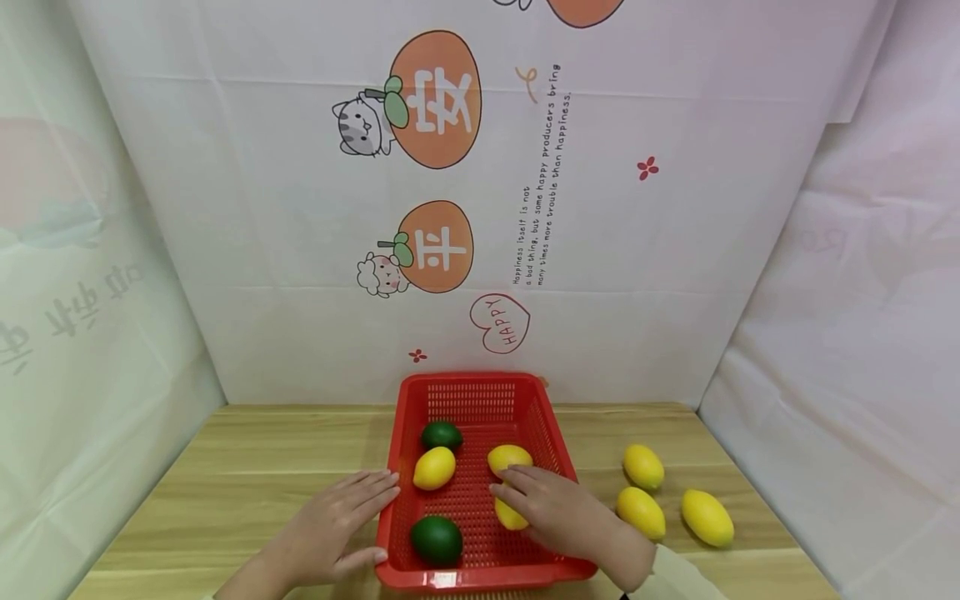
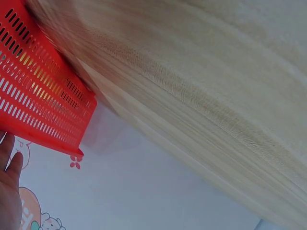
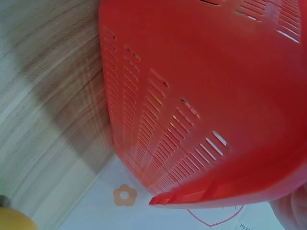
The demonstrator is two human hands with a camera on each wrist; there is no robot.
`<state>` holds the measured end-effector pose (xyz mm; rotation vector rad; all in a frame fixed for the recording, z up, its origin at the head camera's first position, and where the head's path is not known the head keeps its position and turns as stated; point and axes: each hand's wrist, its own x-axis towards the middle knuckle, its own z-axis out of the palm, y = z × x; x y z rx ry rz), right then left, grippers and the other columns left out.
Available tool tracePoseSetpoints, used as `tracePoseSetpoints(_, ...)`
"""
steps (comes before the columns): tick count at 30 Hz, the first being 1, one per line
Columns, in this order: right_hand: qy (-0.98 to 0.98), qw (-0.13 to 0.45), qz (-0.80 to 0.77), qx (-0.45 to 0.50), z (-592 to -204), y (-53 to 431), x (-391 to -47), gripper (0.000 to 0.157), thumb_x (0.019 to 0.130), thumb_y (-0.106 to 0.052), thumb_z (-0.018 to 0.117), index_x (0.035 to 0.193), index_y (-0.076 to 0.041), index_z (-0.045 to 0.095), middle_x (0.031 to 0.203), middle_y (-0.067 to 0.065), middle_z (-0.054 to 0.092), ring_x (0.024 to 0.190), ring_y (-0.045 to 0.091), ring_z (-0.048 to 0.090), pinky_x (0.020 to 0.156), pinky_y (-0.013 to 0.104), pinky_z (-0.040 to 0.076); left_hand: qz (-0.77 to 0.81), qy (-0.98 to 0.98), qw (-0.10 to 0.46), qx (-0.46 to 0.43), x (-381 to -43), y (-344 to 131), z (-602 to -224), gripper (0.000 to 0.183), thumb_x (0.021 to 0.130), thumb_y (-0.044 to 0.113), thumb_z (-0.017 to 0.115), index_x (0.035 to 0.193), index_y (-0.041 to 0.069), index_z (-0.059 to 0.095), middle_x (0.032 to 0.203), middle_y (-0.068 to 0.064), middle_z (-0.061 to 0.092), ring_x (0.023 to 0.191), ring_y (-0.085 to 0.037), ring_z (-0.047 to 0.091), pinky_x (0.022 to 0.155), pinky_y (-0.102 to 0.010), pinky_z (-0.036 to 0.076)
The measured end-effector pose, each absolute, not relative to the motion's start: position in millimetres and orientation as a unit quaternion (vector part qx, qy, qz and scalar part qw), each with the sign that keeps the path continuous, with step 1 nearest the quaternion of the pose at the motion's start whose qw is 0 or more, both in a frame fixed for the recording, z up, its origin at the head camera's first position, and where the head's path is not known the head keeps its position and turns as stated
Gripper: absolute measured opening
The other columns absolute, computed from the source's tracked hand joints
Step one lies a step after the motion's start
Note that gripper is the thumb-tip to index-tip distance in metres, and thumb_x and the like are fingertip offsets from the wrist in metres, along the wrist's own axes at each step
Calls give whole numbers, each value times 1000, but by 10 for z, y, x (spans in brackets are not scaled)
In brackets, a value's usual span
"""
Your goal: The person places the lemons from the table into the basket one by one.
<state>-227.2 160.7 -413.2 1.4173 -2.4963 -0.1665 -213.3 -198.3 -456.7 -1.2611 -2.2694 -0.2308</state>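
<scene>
A red plastic basket [image 1: 558, 429] with slotted walls stands on the wooden table. My left hand [image 1: 330, 525] rests its fingertips on the basket's left rim, thumb lower along the same side. Inside the basket, my right hand [image 1: 558, 508] holds a lemon [image 1: 512, 515] from above; the fingers hide part of it and the thumb is out of sight. Just beyond those fingers lies another lemon [image 1: 510, 457]. On the basket's left side are a third lemon [image 1: 434, 468] and two dark green oval fruits, one far [image 1: 442, 436] and one near [image 1: 437, 540].
To the right of the basket, three loose lemons lie on the table: a far one [image 1: 643, 467], a near one [image 1: 641, 512] and one farther right [image 1: 707, 517]. A printed white cloth [image 1: 300, 333] hangs behind the table [image 1: 300, 450], with white sheets on both sides.
</scene>
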Motion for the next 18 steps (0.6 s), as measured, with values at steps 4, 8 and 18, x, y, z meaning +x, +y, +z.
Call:
tracePoseSetpoints(4,-865,126,-47,484,-4120,1606,-2273,62,79,-24,82,134,-12,57,135,7,56,121,21,55,96,36,49,-85,-842,262,-463,-2129,-1982,-4567,61,90,47,64,130,1,60,135,-12,58,122,-27,55,93,-47,50)
tracePoseSetpoints(8,-871,119,-33,476,-4111,1610,-2283,60,80,-22,81,135,-11,57,134,6,56,121,21,55,95,37,50,-84,-848,258,-456,-2128,-1979,-4564,61,90,48,63,131,2,60,135,-11,57,122,-27,55,94,-47,50)
tracePoseSetpoints(18,-866,128,-39,483,-4109,1636,-2286,63,79,-23,82,135,-11,55,134,7,56,120,21,55,95,37,50,-85,-840,270,-463,-2140,-1975,-4567,61,90,48,64,130,2,60,134,-12,58,121,-28,56,94,-48,50)
